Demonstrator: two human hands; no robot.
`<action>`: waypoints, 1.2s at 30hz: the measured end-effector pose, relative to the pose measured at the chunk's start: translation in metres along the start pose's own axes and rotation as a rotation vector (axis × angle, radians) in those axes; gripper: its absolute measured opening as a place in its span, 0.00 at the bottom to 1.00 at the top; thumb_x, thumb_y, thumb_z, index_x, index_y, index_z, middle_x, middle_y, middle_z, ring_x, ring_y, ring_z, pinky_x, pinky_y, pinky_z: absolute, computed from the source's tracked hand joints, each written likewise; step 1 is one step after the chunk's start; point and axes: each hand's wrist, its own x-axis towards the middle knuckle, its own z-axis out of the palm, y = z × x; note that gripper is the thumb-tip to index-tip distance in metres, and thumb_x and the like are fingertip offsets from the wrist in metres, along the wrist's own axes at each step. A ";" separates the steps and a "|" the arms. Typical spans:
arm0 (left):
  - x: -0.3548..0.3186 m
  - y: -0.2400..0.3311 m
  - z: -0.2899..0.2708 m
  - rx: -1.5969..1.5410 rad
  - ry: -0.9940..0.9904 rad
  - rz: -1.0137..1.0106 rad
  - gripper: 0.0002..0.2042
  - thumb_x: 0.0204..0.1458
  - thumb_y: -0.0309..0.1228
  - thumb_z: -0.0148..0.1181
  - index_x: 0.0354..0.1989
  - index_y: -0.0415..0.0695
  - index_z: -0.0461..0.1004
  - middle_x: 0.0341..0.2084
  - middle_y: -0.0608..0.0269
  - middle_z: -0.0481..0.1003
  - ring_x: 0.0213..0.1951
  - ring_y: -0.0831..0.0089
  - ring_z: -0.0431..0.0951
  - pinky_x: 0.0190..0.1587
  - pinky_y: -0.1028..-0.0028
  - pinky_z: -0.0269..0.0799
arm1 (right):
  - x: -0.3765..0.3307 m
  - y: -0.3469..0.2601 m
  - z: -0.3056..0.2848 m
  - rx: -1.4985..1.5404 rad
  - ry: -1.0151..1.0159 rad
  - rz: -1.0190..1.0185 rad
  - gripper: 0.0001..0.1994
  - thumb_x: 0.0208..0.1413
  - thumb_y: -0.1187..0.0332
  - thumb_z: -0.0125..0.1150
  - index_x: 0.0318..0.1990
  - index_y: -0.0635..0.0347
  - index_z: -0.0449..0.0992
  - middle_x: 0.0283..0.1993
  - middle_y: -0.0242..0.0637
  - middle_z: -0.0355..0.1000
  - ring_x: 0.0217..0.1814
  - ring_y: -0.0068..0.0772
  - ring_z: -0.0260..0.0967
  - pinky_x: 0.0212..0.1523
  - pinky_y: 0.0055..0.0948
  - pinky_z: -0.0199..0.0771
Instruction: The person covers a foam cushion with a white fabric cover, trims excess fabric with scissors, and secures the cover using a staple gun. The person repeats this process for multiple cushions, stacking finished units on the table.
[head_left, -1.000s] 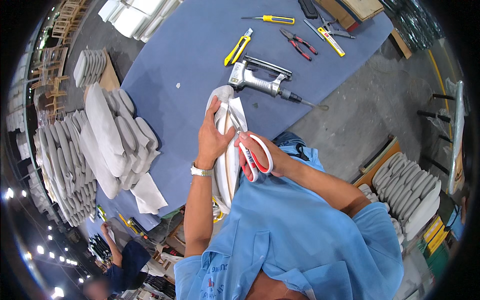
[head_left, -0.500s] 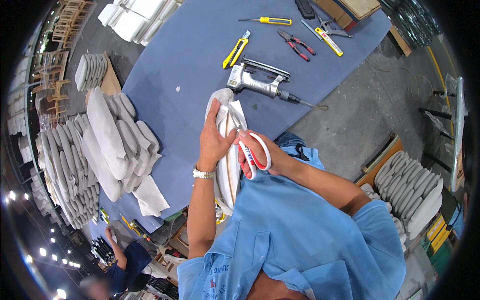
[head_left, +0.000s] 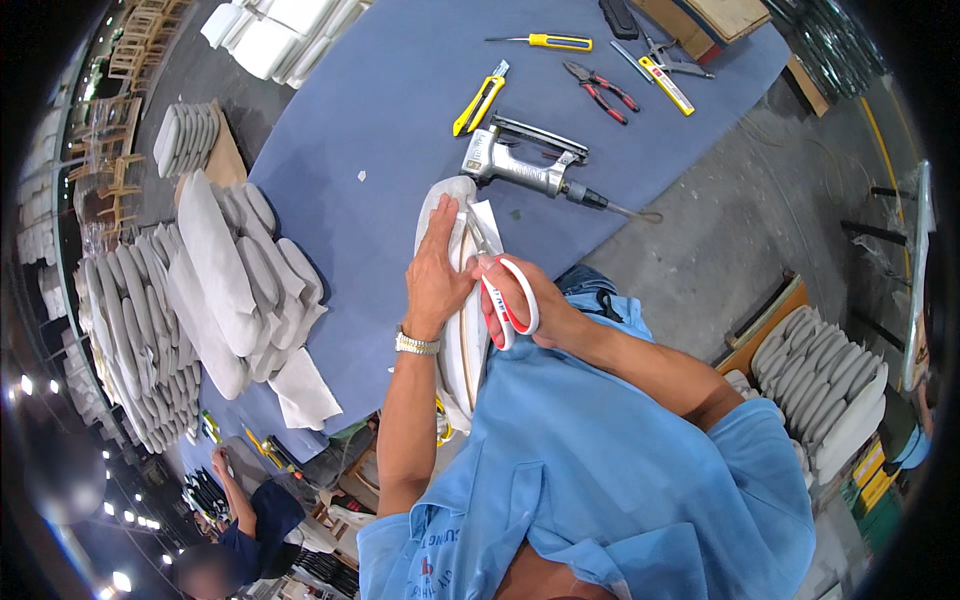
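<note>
A long, narrow grey-white padded piece (head_left: 455,365) with a brown strip down its length lies in front of me, its far end on the blue table (head_left: 350,110). Along its left side my left hand (head_left: 433,278) grips it, fingers stretched toward the far end and thumb across the top. White-and-red-handled scissors (head_left: 534,310) are in my right hand (head_left: 550,315), fingers through the loops. Their blades point away from me, at the loose fabric edge on the pad's right side. The blade tips are hard to make out. Just beyond the pad lies a silver staple gun (head_left: 525,165).
A yellow cutter (head_left: 480,103), a screwdriver (head_left: 560,42), red-handled pliers (head_left: 603,92) and a cardboard box (head_left: 720,22) lie farther back. Covered pads (head_left: 225,280) are piled left. More stacked pads (head_left: 820,370) stand right. Another person (head_left: 265,520) works lower left.
The view has shifted slightly, so everything sits a little further right. The scissors have turned slightly at the fabric edge; both hands keep their holds.
</note>
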 end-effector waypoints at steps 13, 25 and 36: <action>-0.002 -0.024 -0.021 -0.108 0.236 -0.007 0.31 0.45 0.23 0.63 0.64 0.45 0.73 0.65 0.56 0.73 0.63 0.56 0.75 0.62 0.64 0.74 | 0.016 -0.045 -0.009 -0.224 -0.168 0.183 0.29 0.71 0.42 0.49 0.55 0.64 0.71 0.27 0.36 0.73 0.19 0.27 0.71 0.22 0.27 0.74; 0.006 -0.008 -0.016 -0.056 0.163 -0.067 0.41 0.43 0.24 0.63 0.73 0.46 0.61 0.78 0.50 0.50 0.77 0.49 0.51 0.73 0.53 0.59 | 0.086 -0.119 -0.175 -1.836 0.597 -0.313 0.26 0.56 0.52 0.70 0.59 0.54 0.76 0.48 0.54 0.80 0.51 0.62 0.78 0.48 0.53 0.77; 0.007 -0.020 -0.003 -0.217 0.132 -0.031 0.42 0.43 0.19 0.62 0.74 0.42 0.60 0.71 0.48 0.63 0.74 0.53 0.60 0.74 0.58 0.58 | 0.098 -0.087 -0.026 -1.193 0.158 -0.586 0.18 0.56 0.60 0.72 0.50 0.57 0.77 0.42 0.40 0.76 0.40 0.35 0.78 0.42 0.35 0.79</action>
